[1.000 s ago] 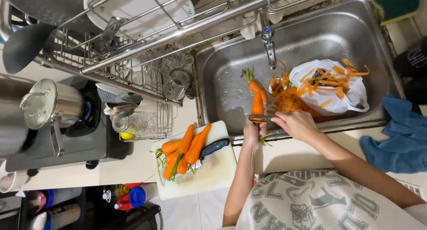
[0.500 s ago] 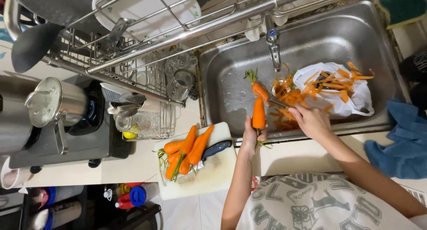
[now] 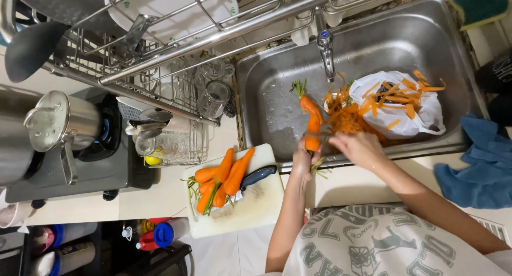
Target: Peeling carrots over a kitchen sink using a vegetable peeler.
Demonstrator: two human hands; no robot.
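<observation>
Over the sink (image 3: 266, 102), left hand (image 3: 305, 161) holds a half-peeled orange carrot (image 3: 312, 124).

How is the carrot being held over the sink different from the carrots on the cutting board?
The held carrot is upright over the sink, gripped by the left hand with the right hand working beside it; the carrots on the cutting board lie flat in a pile, untouched. The held one is single, the others are several. All are orange with green tops.

My counter (image 3: 176, 198) carries a white cutting board (image 3: 250, 212), a gas stove (image 3: 80, 169), a dish rack (image 3: 176, 142) and a blue cloth (image 3: 480, 169).
</observation>
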